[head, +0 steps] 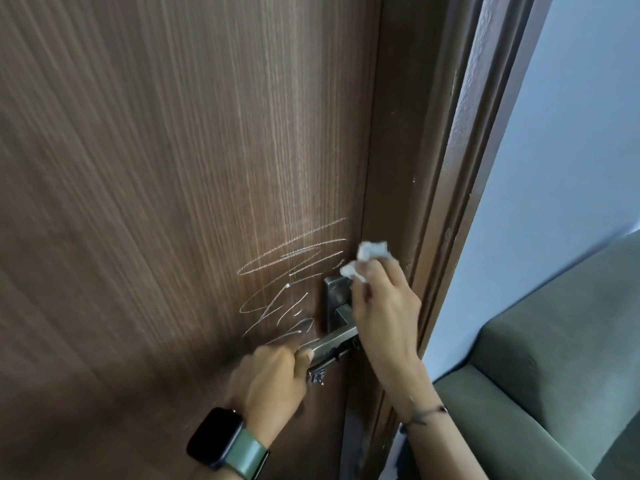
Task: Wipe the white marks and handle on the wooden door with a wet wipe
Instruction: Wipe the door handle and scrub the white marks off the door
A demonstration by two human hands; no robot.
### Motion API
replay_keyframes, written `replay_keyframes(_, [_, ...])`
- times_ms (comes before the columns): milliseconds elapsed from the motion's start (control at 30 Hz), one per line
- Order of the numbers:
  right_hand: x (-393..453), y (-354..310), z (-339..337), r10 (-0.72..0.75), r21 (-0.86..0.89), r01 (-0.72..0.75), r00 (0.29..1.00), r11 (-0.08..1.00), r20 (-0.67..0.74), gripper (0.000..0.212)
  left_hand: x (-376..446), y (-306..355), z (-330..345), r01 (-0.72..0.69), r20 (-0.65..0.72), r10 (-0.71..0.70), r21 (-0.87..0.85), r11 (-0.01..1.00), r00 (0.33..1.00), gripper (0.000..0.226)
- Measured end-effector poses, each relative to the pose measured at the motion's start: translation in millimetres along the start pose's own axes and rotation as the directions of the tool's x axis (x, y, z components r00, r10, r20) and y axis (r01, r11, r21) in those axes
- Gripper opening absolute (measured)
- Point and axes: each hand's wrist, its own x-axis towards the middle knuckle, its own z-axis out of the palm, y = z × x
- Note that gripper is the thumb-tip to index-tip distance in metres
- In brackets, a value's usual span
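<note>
Nearest the camera, a dark watch [215, 437] on a green strap at the left wrist; just beyond, left hand [273, 372] curled round the free end of the metal handle [334, 339], steadying the wooden door [156, 168]. Right hand [381, 306], a thin cord at its wrist, raised beside the handle plate, fingertips pinching a crumpled wet wipe [367, 259] close to the door near its latch edge; contact with the wood not clear. White marks [294, 271], loose chalky scribbles, spread left of the plate and above the lever, apparently untouched. Wipe likely soft, light and limp, best bunched into a pad under the fingers and pressed flat; lever stiff and smooth, possibly slick once damp, best wrapped in the wipe along its length. Door probably free to swing under pressure, hence the steadying grip. Farther right, a dark door frame [446, 202], a pale blue wall [571, 133], and a green sofa [554, 358]
</note>
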Motion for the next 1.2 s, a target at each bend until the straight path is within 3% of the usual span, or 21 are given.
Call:
replay_keyframes(233, [-12.1,-9.7,29.5,0.045,-0.080,-0.041,0.998,0.996,0.045,0.018,-10.3,-9.1,-18.1,-0.099,-0.196,0.072,-0.132,0.986,0.978,0.021])
replay_keyframes(367, [12.6,-12.3,22.7,-0.021,0.011,0.021,0.999,1.000,-0.030,0.035,-16.4,-6.2,-19.8,-0.134,-0.221,0.089,-0.196,0.971,0.971,0.015])
replay_keyframes(433, [20.5,-12.3,26.1,-0.024,-0.003,0.024,0.997,1.000,-0.069,0.025,-18.8,-3.1,-19.6,-0.134,-0.243,0.080,-0.214,0.968,0.967,0.014])
replay_keyframes(567, [-4.7,-4.1,30.3,-0.034,0.003,0.034,0.999,0.999,0.028,0.019,-27.7,-3.9,-17.4,-0.110,-0.213,0.055,-0.259,0.960,0.976,0.012])
replay_keyframes(633, [8.9,-0.4,29.8,-0.007,0.089,0.009,1.000,0.996,-0.015,0.020,-30.0,-7.5,-16.4,-0.091,-0.205,0.038,-0.257,0.962,0.978,0.012])
replay_keyframes(733, [27.9,-3.2,31.5,-0.113,-0.002,0.114,0.986,0.993,-0.125,0.013,-33.2,-10.0,-14.6,-0.057,-0.190,0.009,-0.247,0.967,0.982,0.011])
replay_keyframes(867, [-0.6,0.3,33.0,-0.217,-0.010,0.216,0.974,0.976,-0.069,0.021,-40.0,-6.2,-14.9,-0.054,-0.162,0.013,-0.252,0.966,0.987,0.011])
replay_keyframes(1033, [23.8,-1.9,35.4,-0.103,0.012,0.105,0.989,0.994,-0.111,0.022,-41.6,-5.4,-11.7,-0.034,-0.141,0.001,-0.230,0.973,0.990,0.014])
replay_keyframes(1133, [1.1,-1.3,36.1,-0.165,-0.036,0.163,0.984,0.986,-0.067,0.008,-43.1,-4.4,-8.1,-0.023,-0.126,-0.007,-0.228,0.973,0.992,0.018])
replay_keyframes(1200, [6.7,1.7,28.8,-0.192,-0.022,0.191,0.976,0.981,-0.100,0.011,-43.4,-4.7,-6.0,-0.023,-0.120,-0.002,-0.212,0.977,0.993,0.019])
